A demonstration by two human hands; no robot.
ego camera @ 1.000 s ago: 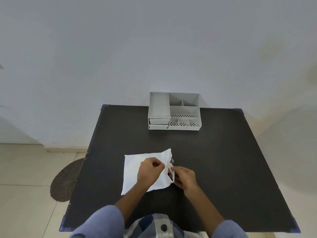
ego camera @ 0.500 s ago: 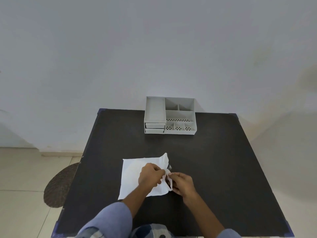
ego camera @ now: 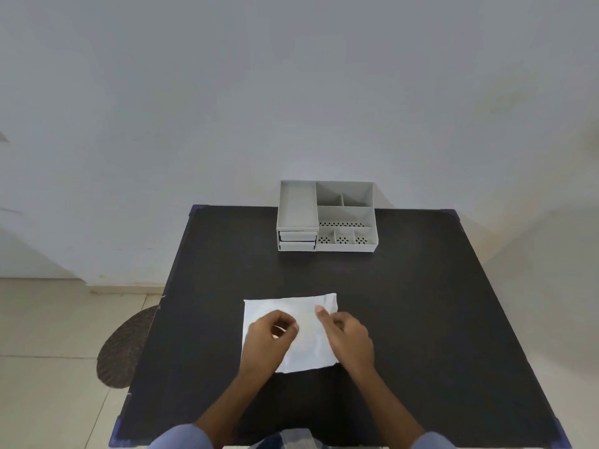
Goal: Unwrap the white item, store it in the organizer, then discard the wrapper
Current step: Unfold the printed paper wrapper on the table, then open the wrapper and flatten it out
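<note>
A square, matte black worktop [ego camera: 421,319] fills the lower half of the view, set against a plain pale wall. At twelve o'clock on it, touching the far edge, stands a grey plastic organizer [ego camera: 327,217]: rigid, boxy, with a long open tray on its left above two small drawers, and several open compartments on its right, some with perforated floors. All look empty.

At six o'clock, near the person, lies the white wrapper [ego camera: 285,311], a thin, flat, roughly square sheet, crinkled at its upper right corner. The item inside cannot be made out.

The left hand [ego camera: 270,340] is curled on the sheet's middle, seemingly pinching it. The right hand [ego camera: 348,338] rests at its right edge, thumb and fingertips closed on the material. The hands sit close but apart.

The wrapper looks light, limp and easily torn; its loose right edge seems the best place to grip.
</note>
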